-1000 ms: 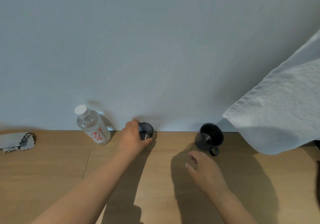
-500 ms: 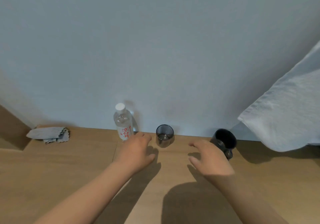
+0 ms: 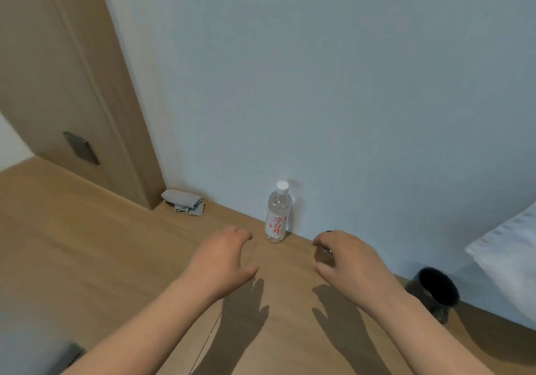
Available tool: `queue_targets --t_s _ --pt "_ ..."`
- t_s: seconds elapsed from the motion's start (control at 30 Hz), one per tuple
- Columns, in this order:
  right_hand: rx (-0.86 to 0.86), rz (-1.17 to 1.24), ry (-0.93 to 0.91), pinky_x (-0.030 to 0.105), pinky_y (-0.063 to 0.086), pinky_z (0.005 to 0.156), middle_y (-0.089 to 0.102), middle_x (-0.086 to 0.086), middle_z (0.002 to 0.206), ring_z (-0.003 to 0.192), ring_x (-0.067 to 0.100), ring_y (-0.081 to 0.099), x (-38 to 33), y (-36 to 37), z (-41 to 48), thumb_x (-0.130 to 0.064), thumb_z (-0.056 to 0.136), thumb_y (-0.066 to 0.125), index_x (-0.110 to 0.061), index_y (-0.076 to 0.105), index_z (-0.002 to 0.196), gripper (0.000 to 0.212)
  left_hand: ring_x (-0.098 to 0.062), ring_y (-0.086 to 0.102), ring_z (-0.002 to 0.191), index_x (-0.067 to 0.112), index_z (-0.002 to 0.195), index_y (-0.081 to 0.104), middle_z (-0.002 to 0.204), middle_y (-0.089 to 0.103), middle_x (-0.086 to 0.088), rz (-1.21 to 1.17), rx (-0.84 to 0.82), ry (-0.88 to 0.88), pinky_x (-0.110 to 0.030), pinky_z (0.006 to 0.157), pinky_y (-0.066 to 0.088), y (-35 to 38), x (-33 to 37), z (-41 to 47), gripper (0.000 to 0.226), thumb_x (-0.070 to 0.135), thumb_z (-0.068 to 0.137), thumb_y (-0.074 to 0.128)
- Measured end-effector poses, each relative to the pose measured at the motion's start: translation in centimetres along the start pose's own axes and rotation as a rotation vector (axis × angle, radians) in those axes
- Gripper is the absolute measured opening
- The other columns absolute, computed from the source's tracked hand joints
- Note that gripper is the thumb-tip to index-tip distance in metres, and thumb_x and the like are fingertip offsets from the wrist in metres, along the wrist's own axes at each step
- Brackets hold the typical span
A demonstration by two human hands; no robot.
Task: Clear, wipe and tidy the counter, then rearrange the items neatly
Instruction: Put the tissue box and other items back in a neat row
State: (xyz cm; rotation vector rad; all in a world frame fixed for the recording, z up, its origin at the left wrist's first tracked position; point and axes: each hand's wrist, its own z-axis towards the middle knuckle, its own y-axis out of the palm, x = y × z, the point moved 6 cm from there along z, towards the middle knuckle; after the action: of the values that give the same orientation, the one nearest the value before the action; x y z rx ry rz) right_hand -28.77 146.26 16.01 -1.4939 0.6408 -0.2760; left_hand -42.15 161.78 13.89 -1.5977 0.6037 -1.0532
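A clear water bottle (image 3: 277,218) with a white cap and red label stands upright against the wall on the wooden counter (image 3: 116,258). My left hand (image 3: 223,258) hovers left of it, fingers relaxed and empty. My right hand (image 3: 351,255) hovers to the bottle's right with loosely spread fingers. A small dark glass (image 3: 323,254) shows between its index finger and thumb, mostly hidden behind the hand. The hand's shadow falls well in front of the glass. A black mug (image 3: 435,290) stands by the wall further right.
A crumpled grey cloth (image 3: 184,200) lies in the corner where the wall meets a wooden door (image 3: 58,84). A white towel (image 3: 510,253) hangs in from the right edge. A dark object (image 3: 66,357) shows at the bottom left.
The view has swung left, bringing the door into sight. My left hand let go of the small glass and drew back. My right hand moved from near the mug to in front of the glass.
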Motion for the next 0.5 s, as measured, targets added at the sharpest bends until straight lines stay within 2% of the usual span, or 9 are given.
queue_targets --t_s 0.23,0.5 --pt "-0.063 0.022 -0.265 0.027 0.038 0.1 0.05 -0.012 0.137 0.127 0.011 0.044 -5.0 0.4 -0.8 -0.038 0.092 0.057 -0.031 0.047 0.135 0.045 -0.012 0.048 0.123 0.028 0.138 0.045 0.136 0.049 0.007 0.007 0.078 -0.291 -0.026 0.098 0.041 -1.7 -2.5 -8.6 0.058 0.049 0.086 0.061" --pt "-0.105 0.056 -0.526 0.024 0.037 0.097 0.05 -0.012 0.134 0.125 0.009 0.046 -13.7 1.5 -2.0 -0.038 0.092 0.056 -0.03 0.049 0.133 0.042 -0.012 0.049 0.123 0.028 0.141 0.042 0.138 0.049 0.006 0.042 0.175 -0.552 -0.026 0.101 0.042 -4.8 -6.0 -17.9 0.06 0.05 0.088 0.059"
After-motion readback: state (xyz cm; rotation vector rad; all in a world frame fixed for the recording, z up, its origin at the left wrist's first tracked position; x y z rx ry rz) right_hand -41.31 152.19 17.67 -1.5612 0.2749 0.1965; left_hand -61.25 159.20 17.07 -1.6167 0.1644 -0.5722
